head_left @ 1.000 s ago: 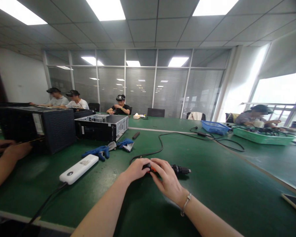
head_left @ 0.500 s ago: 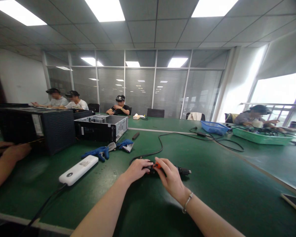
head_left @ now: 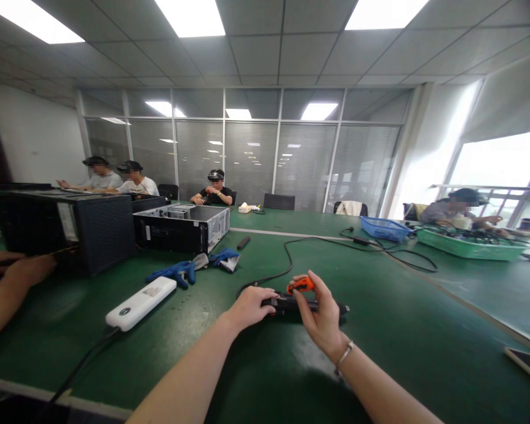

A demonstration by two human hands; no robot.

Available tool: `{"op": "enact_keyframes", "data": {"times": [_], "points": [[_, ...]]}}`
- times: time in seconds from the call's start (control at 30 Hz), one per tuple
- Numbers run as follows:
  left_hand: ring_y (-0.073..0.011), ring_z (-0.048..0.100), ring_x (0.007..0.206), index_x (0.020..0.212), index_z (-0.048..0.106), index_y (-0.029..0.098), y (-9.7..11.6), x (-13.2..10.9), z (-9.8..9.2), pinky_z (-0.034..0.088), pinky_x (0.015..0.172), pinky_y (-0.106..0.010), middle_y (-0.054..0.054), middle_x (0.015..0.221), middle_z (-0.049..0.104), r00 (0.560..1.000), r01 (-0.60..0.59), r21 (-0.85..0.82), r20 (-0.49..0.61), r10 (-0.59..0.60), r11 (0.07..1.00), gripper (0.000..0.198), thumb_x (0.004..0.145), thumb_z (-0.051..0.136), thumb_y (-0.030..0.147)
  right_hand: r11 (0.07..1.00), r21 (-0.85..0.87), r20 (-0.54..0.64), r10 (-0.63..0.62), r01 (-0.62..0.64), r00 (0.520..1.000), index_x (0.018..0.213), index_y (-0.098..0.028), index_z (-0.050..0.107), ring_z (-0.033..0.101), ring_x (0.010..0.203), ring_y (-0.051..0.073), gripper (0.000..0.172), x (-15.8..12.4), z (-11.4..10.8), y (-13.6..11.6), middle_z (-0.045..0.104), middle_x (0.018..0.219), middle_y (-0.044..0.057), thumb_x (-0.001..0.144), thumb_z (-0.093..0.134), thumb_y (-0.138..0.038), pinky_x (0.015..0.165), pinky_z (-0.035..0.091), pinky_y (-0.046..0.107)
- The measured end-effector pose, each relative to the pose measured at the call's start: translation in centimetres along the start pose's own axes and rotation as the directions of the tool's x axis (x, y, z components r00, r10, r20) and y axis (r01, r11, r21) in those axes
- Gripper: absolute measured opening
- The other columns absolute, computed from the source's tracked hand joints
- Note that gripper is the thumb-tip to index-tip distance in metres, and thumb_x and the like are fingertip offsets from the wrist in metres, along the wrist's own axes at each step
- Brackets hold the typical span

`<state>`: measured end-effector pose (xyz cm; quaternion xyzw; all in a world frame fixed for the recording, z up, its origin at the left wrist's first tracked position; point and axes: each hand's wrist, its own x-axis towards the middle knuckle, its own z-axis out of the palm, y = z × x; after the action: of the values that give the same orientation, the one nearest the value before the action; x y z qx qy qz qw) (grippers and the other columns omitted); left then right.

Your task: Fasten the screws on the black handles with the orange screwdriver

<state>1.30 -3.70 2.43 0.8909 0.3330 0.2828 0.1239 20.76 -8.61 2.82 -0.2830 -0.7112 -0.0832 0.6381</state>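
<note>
A black corded power tool (head_left: pixel 291 304) lies on the green table (head_left: pixel 401 330) in front of me. My left hand (head_left: pixel 249 306) is closed over its near end and pins it to the table. Just above the tool, my right hand (head_left: pixel 320 315) pinches a small orange part (head_left: pixel 301 284) between thumb and fingertips. The tool's black cord (head_left: pixel 287 259) runs away across the table toward the right.
A white power strip (head_left: pixel 140 302) and blue gloves (head_left: pixel 189 266) lie to the left. Two black computer cases (head_left: pixel 182 226) stand beyond, with another person's hands (head_left: pixel 13 268) at the nearer one. Blue and green trays (head_left: pixel 468 246) sit far right; a phone (head_left: pixel 527 362) near the right edge.
My right hand has lifted the orange part up off the tool body. My left hand stays on the tool, which has shifted slightly right.
</note>
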Motion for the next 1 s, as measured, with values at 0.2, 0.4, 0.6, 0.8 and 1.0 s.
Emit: {"op": "enact_keyframes", "data": {"times": [0.2, 0.4, 0.6, 0.8, 1.0], "points": [[-0.0201, 0.065, 0.097, 0.109, 0.066, 0.023, 0.1, 0.0, 0.2, 0.044, 0.088, -0.027, -0.002, 0.106, 0.07, 1.0, 0.01, 0.036, -0.005, -0.009, 0.999, 0.034, 0.075, 0.07, 0.021, 0.993, -0.01, -0.001, 0.117, -0.117, 0.993, 0.139, -0.021, 0.034, 0.062, 0.104, 0.023, 0.056, -0.2, 0.3, 0.9, 0.061, 0.114, 0.013, 0.087, 0.055, -0.017, 0.089, 0.053, 0.046], [-0.0203, 0.065, 0.097, 0.11, 0.065, 0.023, 0.1, -0.1, 0.2, 0.044, 0.088, -0.028, -0.002, 0.106, 0.07, 1.0, 0.012, 0.042, -0.013, -0.011, 0.999, 0.035, 0.076, 0.069, 0.022, 0.985, -0.05, 0.004, 0.168, -0.167, 0.986, 0.138, -0.021, 0.037, 0.063, 0.1, 0.022, 0.053, 0.0, 0.3, 1.2, 0.062, 0.113, 0.011, 0.088, 0.054, -0.023, 0.089, 0.053, 0.044], [-0.0202, 0.065, 0.096, 0.109, 0.065, 0.024, 0.1, -0.1, 0.3, 0.045, 0.088, -0.027, -0.001, 0.106, 0.07, 1.0, 0.012, 0.051, -0.006, -0.012, 0.999, 0.034, 0.075, 0.069, 0.021, 0.962, -0.072, -0.023, 0.262, -0.263, 0.965, 0.138, -0.023, 0.037, 0.066, 0.089, 0.019, 0.051, 0.6, 0.2, 1.4, 0.064, 0.106, 0.008, 0.089, 0.053, -0.027, 0.085, 0.055, 0.039], [-0.0206, 0.064, 0.099, 0.115, 0.063, 0.024, 0.1, -0.2, 0.2, 0.045, 0.09, -0.028, -0.002, 0.109, 0.069, 1.0, 0.023, 0.059, -0.011, -0.022, 0.998, 0.04, 0.075, 0.069, 0.022, 0.952, 0.031, -0.048, 0.307, -0.306, 0.951, 0.138, -0.022, 0.037, 0.067, 0.088, 0.019, 0.054, 0.5, 0.1, 1.5, 0.063, 0.107, 0.009, 0.088, 0.055, -0.027, 0.084, 0.055, 0.039], [-0.0215, 0.064, 0.101, 0.116, 0.063, 0.023, 0.1, -0.1, 0.3, 0.044, 0.093, -0.03, -0.003, 0.112, 0.069, 0.999, 0.033, 0.066, -0.013, -0.032, 0.997, 0.041, 0.076, 0.068, 0.023, 0.958, 0.026, 0.042, 0.285, -0.286, 0.958, 0.135, -0.023, 0.039, 0.065, 0.092, 0.019, 0.049, -0.1, 0.5, 1.7, 0.063, 0.11, 0.009, 0.089, 0.053, -0.028, 0.088, 0.053, 0.04]]}}
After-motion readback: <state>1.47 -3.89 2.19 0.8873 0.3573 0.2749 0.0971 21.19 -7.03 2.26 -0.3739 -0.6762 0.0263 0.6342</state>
